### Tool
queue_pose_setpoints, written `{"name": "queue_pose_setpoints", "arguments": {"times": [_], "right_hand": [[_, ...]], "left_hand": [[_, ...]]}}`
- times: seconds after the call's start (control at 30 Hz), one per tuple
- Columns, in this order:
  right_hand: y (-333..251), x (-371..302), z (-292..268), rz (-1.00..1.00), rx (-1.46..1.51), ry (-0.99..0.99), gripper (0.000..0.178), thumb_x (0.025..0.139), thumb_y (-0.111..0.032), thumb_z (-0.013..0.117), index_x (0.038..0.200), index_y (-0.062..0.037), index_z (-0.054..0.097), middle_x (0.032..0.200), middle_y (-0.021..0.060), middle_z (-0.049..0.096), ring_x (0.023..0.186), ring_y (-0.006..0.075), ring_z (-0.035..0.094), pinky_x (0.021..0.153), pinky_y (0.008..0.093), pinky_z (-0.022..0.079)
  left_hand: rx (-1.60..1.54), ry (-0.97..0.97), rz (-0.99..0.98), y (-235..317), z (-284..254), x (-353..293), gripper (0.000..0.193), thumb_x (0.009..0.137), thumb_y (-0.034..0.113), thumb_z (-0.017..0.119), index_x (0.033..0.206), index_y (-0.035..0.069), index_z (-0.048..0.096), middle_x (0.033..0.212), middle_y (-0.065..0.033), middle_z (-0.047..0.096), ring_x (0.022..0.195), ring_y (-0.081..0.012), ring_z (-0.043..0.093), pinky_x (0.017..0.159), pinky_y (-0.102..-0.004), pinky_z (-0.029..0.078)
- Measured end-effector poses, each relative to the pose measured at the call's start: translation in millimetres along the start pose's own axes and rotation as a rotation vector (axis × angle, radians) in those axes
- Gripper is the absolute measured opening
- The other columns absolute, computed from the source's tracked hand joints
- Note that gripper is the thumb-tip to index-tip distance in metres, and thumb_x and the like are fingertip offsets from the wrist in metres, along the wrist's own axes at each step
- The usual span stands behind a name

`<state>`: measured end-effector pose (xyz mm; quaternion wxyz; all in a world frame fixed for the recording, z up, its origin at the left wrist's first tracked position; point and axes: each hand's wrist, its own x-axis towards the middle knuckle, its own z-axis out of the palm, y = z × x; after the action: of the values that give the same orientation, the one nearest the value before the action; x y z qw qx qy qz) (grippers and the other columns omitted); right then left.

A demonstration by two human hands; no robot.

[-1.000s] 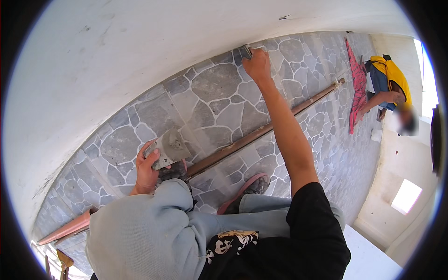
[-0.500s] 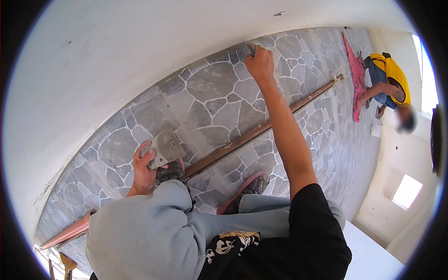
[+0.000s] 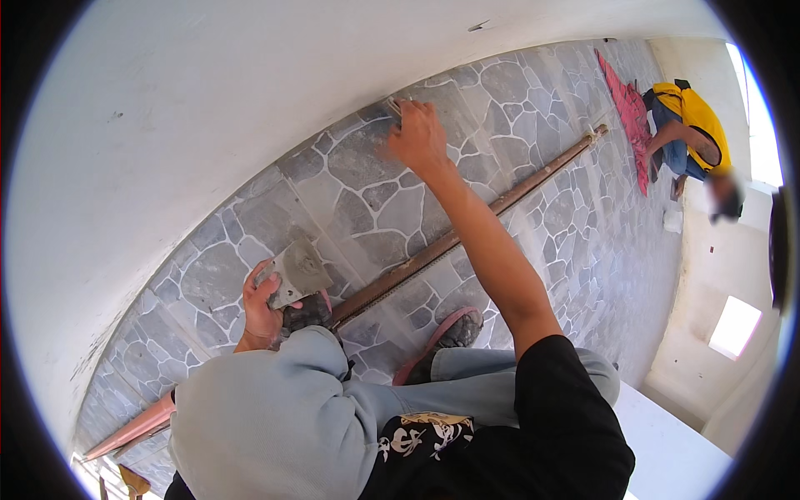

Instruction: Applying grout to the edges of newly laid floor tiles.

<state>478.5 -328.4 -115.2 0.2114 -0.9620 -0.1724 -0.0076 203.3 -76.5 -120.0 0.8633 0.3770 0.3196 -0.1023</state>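
My left hand (image 3: 262, 307) is closed round the edge of a small, flat, roughly square plate (image 3: 302, 272) with grey mortar on its face. The plate is tilted above my shoe (image 3: 307, 312). My right arm reaches forward over the floor, and my right hand (image 3: 419, 140) is closed on a small thin-edged tool (image 3: 394, 106), mostly hidden by the fingers. That tool is at the joint where the stone-patterned tile floor (image 3: 379, 192) meets the white wall (image 3: 208, 108). Some blur shows by the right fingertips.
A long brown pole (image 3: 408, 268) lies diagonally across the floor beneath my right arm. At the far right, a person (image 3: 696, 125) in a yellow top crouches by a pink striped cloth (image 3: 627, 112). A reddish pipe-like length (image 3: 133, 427) lies at the lower left.
My right hand has moved left and slightly nearer along the wall's foot with the tool. My left hand still holds the plate in nearly the same place. The view has shifted a little.
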Motion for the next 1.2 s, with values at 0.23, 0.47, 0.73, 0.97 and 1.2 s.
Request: {"name": "queue_pose_setpoints", "arguments": {"times": [0.23, 0.47, 0.73, 0.97, 1.2], "right_hand": [[11.7, 3.6, 29.2, 0.133, -0.212, 0.138, 0.054, 0.072, -0.005, 0.071, 0.123, 0.0052, 0.058, 0.117, 0.0201, 0.065, 0.104, 0.0391, 0.058, 0.091, 0.0438, 0.050], [-8.3, -1.0, -2.1, 0.147, -0.116, 0.090, 0.045, 0.070, -0.001, 0.071, 0.114, 0.0040, 0.061, 0.106, 0.0148, 0.067, 0.102, 0.0358, 0.058, 0.084, 0.0415, 0.054], [-28.9, -19.1, 22.6, -0.009, -0.047, 0.077, 0.039, 0.073, -0.004, 0.068, 0.112, 0.0009, 0.063, 0.102, 0.0165, 0.069, 0.101, 0.0377, 0.058, 0.082, 0.0443, 0.054], [107.0, 51.1, -36.1, 0.265, -0.276, 0.144, 0.035, 0.076, -0.008, 0.065, 0.111, -0.0010, 0.064, 0.107, 0.0166, 0.069, 0.103, 0.0402, 0.058, 0.087, 0.0467, 0.051], [23.1, 18.5, -2.7, 0.220, -0.096, 0.034, 0.051, 0.074, -0.008, 0.070, 0.124, -0.0018, 0.062, 0.118, 0.0137, 0.067, 0.109, 0.0355, 0.057, 0.090, 0.0432, 0.052]], "left_hand": [[0.002, -0.016, 0.025, -10.5, 6.6, 6.3, 0.041, 0.090, 0.016, 0.059, 0.124, -0.006, 0.053, 0.102, -0.0162, 0.068, 0.080, -0.0241, 0.071, 0.053, -0.0314, 0.060], [0.022, 0.048, 0.005, 1.5, 0.8, -2.7, 0.042, 0.090, 0.016, 0.059, 0.124, -0.007, 0.053, 0.102, -0.0162, 0.068, 0.079, -0.0241, 0.071, 0.052, -0.0311, 0.059], [0.010, 0.013, 0.000, -1.6, -9.4, 0.8, 0.043, 0.089, 0.016, 0.060, 0.124, -0.007, 0.052, 0.103, -0.0169, 0.068, 0.081, -0.0257, 0.071, 0.052, -0.0326, 0.060], [-0.005, -0.035, 0.000, -7.1, -0.8, 7.1, 0.043, 0.089, 0.016, 0.059, 0.125, -0.007, 0.051, 0.102, -0.0170, 0.068, 0.081, -0.0266, 0.071, 0.054, -0.0336, 0.061], [0.010, -0.019, -0.011, -5.1, -5.8, 3.7, 0.043, 0.090, 0.016, 0.059, 0.125, -0.007, 0.051, 0.102, -0.0167, 0.068, 0.079, -0.0259, 0.071, 0.052, -0.0331, 0.059]]}}
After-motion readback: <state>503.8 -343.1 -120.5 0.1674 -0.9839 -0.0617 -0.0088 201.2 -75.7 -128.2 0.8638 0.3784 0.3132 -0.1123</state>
